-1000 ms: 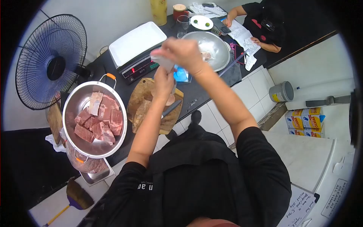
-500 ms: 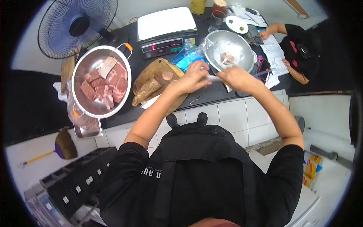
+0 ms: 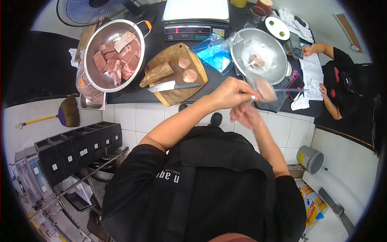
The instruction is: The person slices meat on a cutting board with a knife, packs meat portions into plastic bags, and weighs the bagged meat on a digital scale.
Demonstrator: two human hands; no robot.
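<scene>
My left hand (image 3: 235, 93) is closed in a pinch on the gathered, twisted neck of a small clear plastic bag (image 3: 265, 89). A round pinkish meat slice shows inside that bag, blurred by motion. Just below it is my right hand (image 3: 248, 116), smeared by motion, so its fingers are unclear. Behind the bag stands a metal bowl (image 3: 242, 48) containing another bagged meat slice (image 3: 256, 61). On the wooden cutting board (image 3: 169, 97) lie a brown meat log (image 3: 157, 75), two round slices (image 3: 190, 76) and a grey-handled knife (image 3: 173, 86).
A large pot (image 3: 89, 42) of raw meat chunks stands at the left. A digital scale (image 3: 195, 31) and blue plastic bags (image 3: 213, 54) are behind the board. At right, another person's hand (image 3: 322, 90) rests by an open notebook (image 3: 312, 72). A phone (image 3: 296, 85) lies nearby.
My view has shifted. The bag with the slice now swings out beside my left hand, which pinches its neck. My right hand has dropped below it. The knife and two slices are now uncovered.
</scene>
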